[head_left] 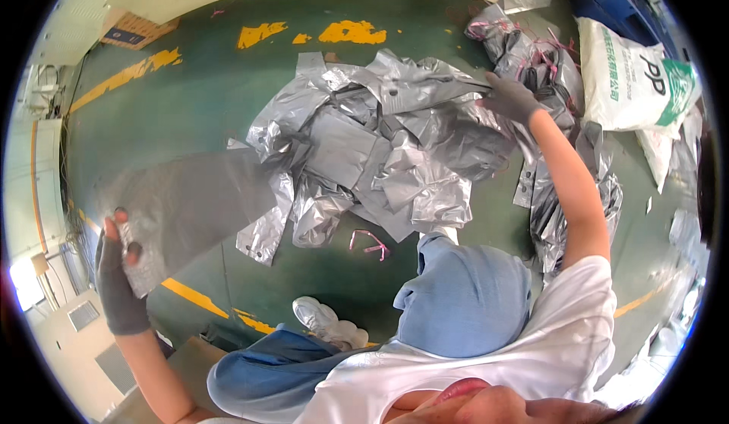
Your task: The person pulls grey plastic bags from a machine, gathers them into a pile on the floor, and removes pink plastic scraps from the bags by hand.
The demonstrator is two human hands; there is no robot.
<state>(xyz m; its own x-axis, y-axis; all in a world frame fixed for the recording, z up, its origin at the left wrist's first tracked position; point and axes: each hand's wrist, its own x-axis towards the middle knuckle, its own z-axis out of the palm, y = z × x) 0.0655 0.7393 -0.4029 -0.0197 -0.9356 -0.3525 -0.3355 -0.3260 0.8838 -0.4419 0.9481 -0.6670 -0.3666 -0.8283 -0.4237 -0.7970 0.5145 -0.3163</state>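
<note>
The left hand [123, 283] has its grip closed on a grey plastic bag [209, 196], spread out left of a heap of silver-grey bags [342, 151] on the green floor [205, 67]. The right hand [513, 99] (gloved in grey likewise) reaches the heap's upper right edge; whether its grip pinches film cannot be told. Bags are apparently being separated; the next move calls for drawing this one clear.

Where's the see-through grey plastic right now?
In the head view, the see-through grey plastic is on the left, held in the left hand and reaching toward the silvery bags in the middle.
</note>
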